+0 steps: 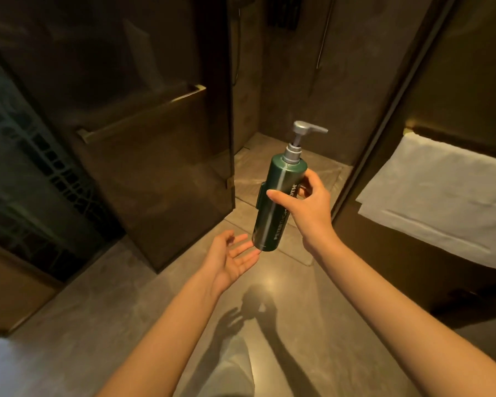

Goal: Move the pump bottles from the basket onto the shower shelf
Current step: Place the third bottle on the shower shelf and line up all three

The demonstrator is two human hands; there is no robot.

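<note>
Right hand (307, 204) grips bottle (278, 202) mid-body, left hand (232, 257) spread beneath: support base, keep pump upright, carry into shower.

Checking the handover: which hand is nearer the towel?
Right. The right hand, gripping the bottle, is just left of the towel; the left hand, open, is lower and farther left.

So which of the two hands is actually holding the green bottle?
The right hand: it grips the green pump bottle around its middle. The left hand lies open, palm up, just below the bottle's base.
</note>
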